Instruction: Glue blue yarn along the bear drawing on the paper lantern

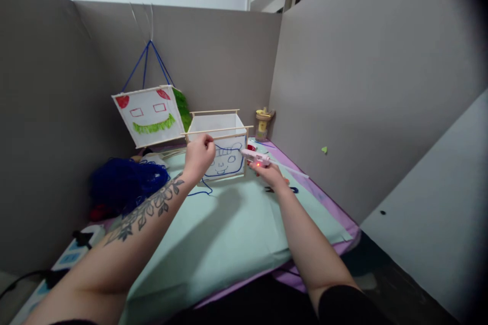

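Note:
A white paper lantern [217,123] with a frame of thin wooden sticks stands on the table, a face drawn on its front. Blue yarn [227,149] runs along the top of that face and down its right side. My left hand [200,155] is pinched on the yarn at the lantern's front left. In my right hand [271,174] is a pink hot glue gun [256,156] with a lit orange light. Its nozzle points left, close to the lantern's right edge, and a clear glue stick [292,168] sticks out behind. Whether the nozzle touches the yarn I cannot tell.
A finished-looking lantern [152,117] hangs from blue cords at the back left. Below it lies a heap of blue yarn [127,183]. Scissors [293,190] lie right of the lantern, and a jar [262,126] stands in the corner. A power strip [72,254] is at left; grey partitions [362,86] surround the table.

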The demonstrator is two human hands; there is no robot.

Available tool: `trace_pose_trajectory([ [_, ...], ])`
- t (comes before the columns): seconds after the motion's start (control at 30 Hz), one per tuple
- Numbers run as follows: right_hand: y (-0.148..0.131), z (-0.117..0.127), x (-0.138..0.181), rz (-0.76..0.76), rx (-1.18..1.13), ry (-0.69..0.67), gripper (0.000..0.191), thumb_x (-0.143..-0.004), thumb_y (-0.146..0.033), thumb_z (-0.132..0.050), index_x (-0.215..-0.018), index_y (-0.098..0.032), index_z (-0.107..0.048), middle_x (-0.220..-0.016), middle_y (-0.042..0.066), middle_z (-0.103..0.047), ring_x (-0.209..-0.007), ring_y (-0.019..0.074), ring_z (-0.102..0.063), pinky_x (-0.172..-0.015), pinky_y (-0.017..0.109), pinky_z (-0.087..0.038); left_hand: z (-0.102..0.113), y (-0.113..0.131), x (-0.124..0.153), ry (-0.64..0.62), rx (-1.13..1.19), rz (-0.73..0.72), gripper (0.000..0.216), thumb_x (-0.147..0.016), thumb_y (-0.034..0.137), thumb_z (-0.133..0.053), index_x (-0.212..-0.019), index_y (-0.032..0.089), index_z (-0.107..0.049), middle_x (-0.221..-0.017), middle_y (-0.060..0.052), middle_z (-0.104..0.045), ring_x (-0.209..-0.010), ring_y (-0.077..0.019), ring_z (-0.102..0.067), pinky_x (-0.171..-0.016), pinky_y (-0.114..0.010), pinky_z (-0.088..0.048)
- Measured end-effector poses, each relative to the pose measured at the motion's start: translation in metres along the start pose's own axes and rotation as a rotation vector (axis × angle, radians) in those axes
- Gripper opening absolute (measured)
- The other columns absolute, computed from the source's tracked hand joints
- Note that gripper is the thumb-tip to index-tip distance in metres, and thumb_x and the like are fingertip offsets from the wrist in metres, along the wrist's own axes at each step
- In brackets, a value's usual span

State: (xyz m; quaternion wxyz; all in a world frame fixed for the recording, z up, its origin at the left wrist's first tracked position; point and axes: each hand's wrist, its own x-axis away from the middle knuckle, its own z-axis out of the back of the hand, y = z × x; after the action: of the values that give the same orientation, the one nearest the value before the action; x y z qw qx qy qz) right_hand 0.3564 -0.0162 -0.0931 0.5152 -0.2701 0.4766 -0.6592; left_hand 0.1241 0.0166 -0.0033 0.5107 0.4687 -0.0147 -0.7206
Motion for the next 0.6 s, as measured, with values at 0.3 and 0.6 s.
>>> trace_pose_trajectory([
  [0.3,0.013,-0.001,-0.006,0.013,-0.164,0.009,0.042,-0.058,-0.056,-0.07,-0.073,-0.016,-0.068,-0.057,0.002,-0.062,-0.055,0.0162,-0.054,-0.051,0.026,-0.04,-0.028,-0.023,0.039,-0.038,0.188,0.128,0.019,-0.08,0.031,-0.054,-0.093,0.018,-0.062,-0.079,-0.004,-0.067,-0.07,-0.0162,-0.062,-0.07,-0.028,-0.047],
  [0.6,0.03,0.014,0.003,-0.027,0.021,0.051,0.045,-0.062,-0.061,-0.066,-0.068,-0.016,-0.068,-0.059,0.004,-0.064,-0.061,0.0182,-0.058,-0.055,0.026,-0.042,-0.023,-0.014,0.024,-0.267,0.064,-0.087,0.023,-0.083,0.036,-0.056,-0.094,0.018,-0.064,-0.085,-0.005,-0.069,-0.076,-0.018,-0.061,-0.075,-0.03,-0.047],
])
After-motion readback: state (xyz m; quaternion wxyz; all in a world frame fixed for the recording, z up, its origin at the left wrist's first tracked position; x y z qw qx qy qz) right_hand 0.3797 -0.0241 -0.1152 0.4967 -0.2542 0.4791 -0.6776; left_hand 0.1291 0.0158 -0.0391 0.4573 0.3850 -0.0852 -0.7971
